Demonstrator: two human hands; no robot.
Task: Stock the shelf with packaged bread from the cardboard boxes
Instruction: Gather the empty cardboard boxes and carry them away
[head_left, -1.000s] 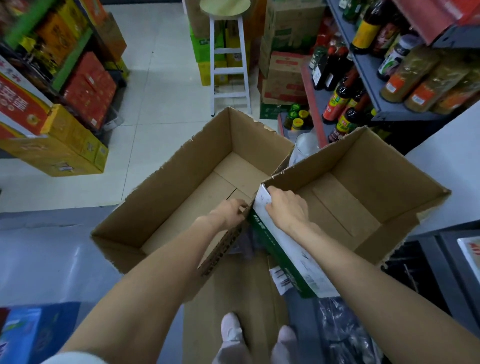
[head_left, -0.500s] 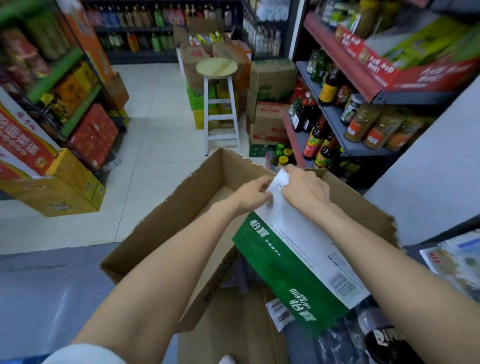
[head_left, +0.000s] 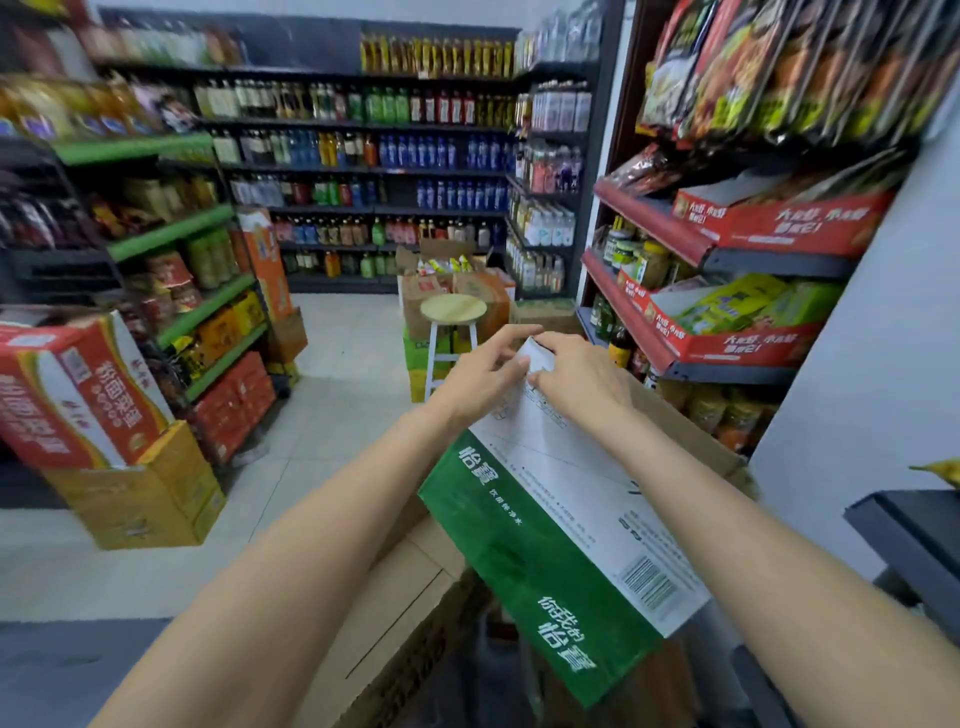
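Both hands, L (head_left: 480, 376) & R (head_left: 582, 382), grip green/white box (head_left: 561, 525) top edge.

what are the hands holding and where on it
Both the left hand and right hand grip the green and white cardboard box at its far top corner.

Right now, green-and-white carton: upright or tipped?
Tipped. The green-and-white carton slants up and away, its far white corner pinched by the left hand and right hand, near end low.
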